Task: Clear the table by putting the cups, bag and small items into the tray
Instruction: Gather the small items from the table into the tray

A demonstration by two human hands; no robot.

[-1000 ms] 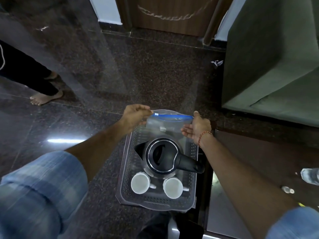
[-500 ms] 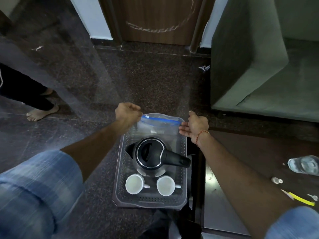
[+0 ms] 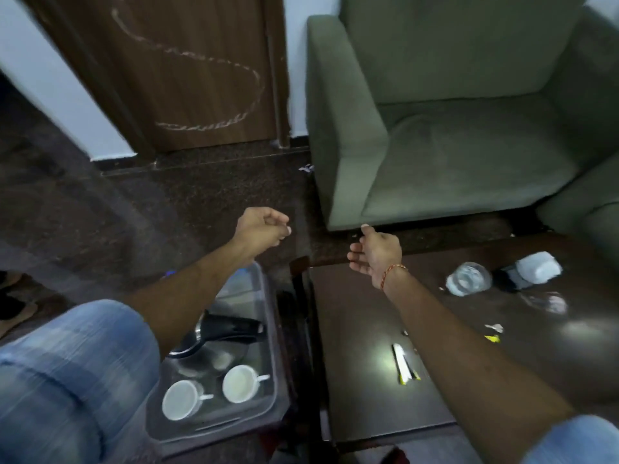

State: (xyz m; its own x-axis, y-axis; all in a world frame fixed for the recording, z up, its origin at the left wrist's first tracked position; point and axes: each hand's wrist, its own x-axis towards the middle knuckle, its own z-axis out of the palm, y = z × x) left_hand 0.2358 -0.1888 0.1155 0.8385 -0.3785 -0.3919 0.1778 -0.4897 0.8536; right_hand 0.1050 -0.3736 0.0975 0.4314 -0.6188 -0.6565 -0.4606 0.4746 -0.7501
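Note:
A clear plastic tray (image 3: 272, 349) stands on the floor at lower left. It holds two white cups (image 3: 182, 398) (image 3: 239, 383), a black kettle (image 3: 231, 328) and, at its far end, the clear zip bag (image 3: 238, 286), partly hidden by my left forearm. My left hand (image 3: 263, 229) hovers beyond the tray with fingers curled and nothing in them. My right hand (image 3: 376, 254) is open, empty, above the far left corner of the dark table (image 3: 351, 329). A white and yellow sachet (image 3: 404, 363) and small scraps (image 3: 492, 333) lie on the table.
A clear water bottle (image 3: 469, 281) lies on the table beside a white-topped container (image 3: 536, 271) and a crumpled clear wrapper (image 3: 549, 303). A green armchair (image 3: 452, 155) stands behind the table. A brown door (image 3: 187, 78) faces the dark stone floor.
Both hands have let go of the zip bag, which now lies in the tray's far end. The hands rose and shifted right; my view swung right toward the table and armchair.

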